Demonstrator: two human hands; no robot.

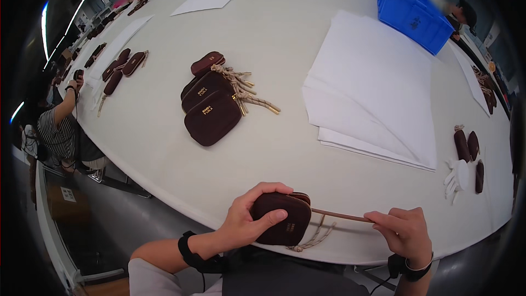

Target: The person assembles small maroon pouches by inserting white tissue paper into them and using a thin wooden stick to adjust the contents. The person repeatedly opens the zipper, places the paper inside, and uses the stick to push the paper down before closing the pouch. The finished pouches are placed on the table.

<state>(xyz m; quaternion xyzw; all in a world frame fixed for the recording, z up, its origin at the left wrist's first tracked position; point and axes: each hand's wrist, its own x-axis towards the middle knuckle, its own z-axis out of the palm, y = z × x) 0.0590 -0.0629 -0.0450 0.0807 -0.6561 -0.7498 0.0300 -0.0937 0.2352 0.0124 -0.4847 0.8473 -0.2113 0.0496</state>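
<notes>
Near the table's front edge, my left hand (246, 216) is wrapped round a small dark brown zip pouch (287, 227), its thumb on the front face. A metal-toothed zipper (300, 196) runs along the pouch's upper edge. From the pouch's right side a thin brown strap (342, 216) stretches out, pulled nearly straight. My right hand (406, 234) pinches the strap's far end between thumb and fingers. A beige knotted cord (313, 243) with a gold tip hangs below the strap. Farther off, several similar brown pouches (212, 120) with cord tassels (241, 85) lie overlapping.
White sheets (372, 93) are stacked right of centre, with a blue crate (413, 16) at the far right. A white glove (456, 180) lies beside several brown pouches (461, 145). More pouches (113, 83) lie at left, near a seated co-worker (60, 123).
</notes>
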